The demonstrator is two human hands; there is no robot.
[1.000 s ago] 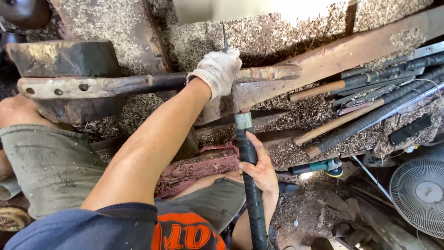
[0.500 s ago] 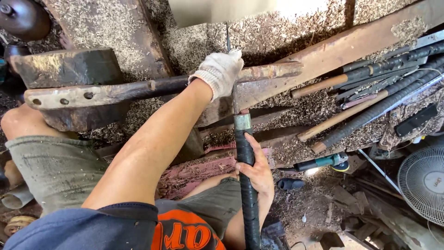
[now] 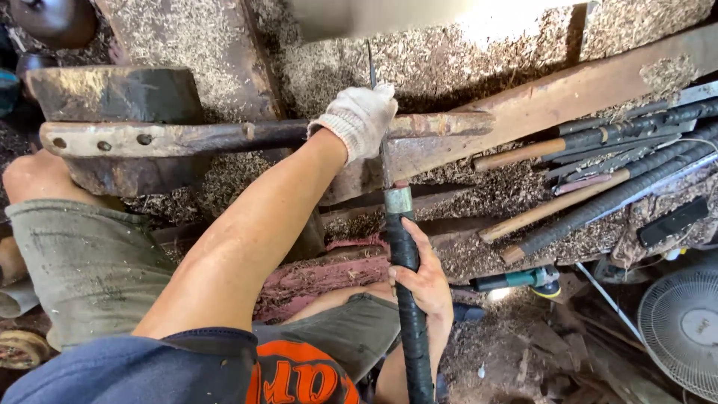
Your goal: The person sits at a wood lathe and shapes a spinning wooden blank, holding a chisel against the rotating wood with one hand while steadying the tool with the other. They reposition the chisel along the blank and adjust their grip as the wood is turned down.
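Note:
My left hand point(image 3: 360, 118), in a white work glove, grips a long rusty wooden-and-metal piece point(image 3: 224, 137) that lies across in front of me, holes near its left end. My right hand point(image 3: 428, 277), bare, is closed around the black taped handle of a long tool point(image 3: 407, 299). The tool's thin blade point(image 3: 376, 105) runs up past a metal collar and passes right beside the gloved fingers, touching the piece. My knees in grey-green shorts flank the work.
Sawdust covers the ground and planks. A dark wooden block point(image 3: 112, 97) sits behind the piece at left. Several long-handled tools point(image 3: 598, 172) lie at right, a teal power tool point(image 3: 516, 280) below them, a fan point(image 3: 684, 329) at lower right.
The view has shifted slightly. My right hand has slid a little along the handle; the left hand keeps its grip on the piece.

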